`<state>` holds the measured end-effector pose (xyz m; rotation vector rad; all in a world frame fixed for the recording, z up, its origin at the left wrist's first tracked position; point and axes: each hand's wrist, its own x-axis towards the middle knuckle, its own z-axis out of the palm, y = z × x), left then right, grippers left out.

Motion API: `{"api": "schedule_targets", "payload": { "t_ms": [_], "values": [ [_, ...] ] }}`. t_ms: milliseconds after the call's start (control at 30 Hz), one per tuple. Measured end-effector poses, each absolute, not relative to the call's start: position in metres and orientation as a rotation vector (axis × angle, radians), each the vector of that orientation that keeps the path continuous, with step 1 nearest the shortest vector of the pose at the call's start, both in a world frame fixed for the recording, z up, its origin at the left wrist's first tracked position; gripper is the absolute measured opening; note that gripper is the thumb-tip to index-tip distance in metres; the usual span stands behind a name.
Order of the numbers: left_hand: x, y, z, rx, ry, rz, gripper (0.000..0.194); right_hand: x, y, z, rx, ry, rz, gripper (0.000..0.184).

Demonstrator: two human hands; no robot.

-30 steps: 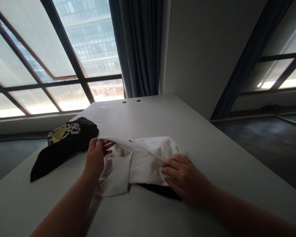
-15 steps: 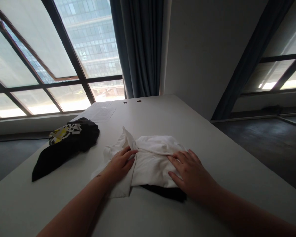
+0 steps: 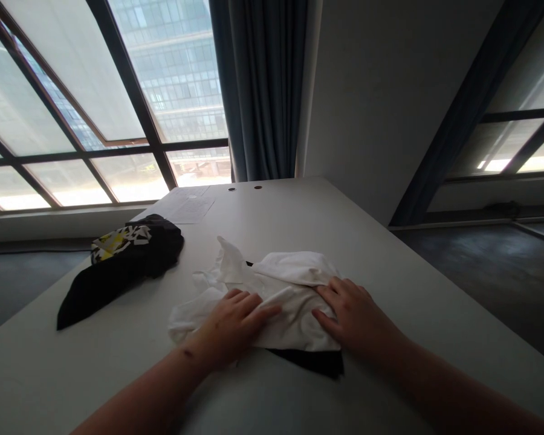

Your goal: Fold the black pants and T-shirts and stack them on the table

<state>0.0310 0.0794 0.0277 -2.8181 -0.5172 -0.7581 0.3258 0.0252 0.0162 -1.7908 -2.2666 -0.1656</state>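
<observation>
A crumpled white garment (image 3: 294,308) lies on the white table, with a piece of black fabric (image 3: 312,361) showing from under its near edge. My left hand (image 3: 236,317) is closed on the left part of the garment, fingers curled and thumb pointing right; the fingertips are partly hidden. On the garment's right side rests my right hand (image 3: 351,311), its fingers on the fabric and its thumb apart from them. A pointed fold (image 3: 226,251) of the white cloth stands up beyond my left hand. A small dark patch shows at the garment's far edge.
A black garment (image 3: 127,260) with a yellow and white print lies bunched at the left of the table (image 3: 290,211). Sheets of paper (image 3: 188,205) lie at the far left corner. Two round holes are near the far edge. A blue curtain (image 3: 263,90) and windows stand behind.
My left hand has moved nearer and slightly right, and the left side of the white garment has shifted and bunched up. My right hand has stayed nearly in place, its fingers closer together.
</observation>
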Motion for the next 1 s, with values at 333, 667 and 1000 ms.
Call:
{"api": "schedule_targets", "payload": {
  "t_ms": [333, 667, 1000],
  "values": [
    [0.042, 0.035, 0.040, -3.196, -0.128, -0.798, 0.034, 0.325, 0.019, 0.026, -1.607, -2.190, -0.022, 0.005],
    [0.037, 0.066, 0.005, -2.867, -0.718, -1.028, 0.074, 0.336, -0.001, 0.014, -1.273, -1.455, 0.270, 0.023],
    [0.033, 0.058, 0.013, -2.869, -0.505, -1.067, 0.081, 0.339, -0.033, -0.009, -1.146, -1.781, 0.849, 0.042]
  ]
}}
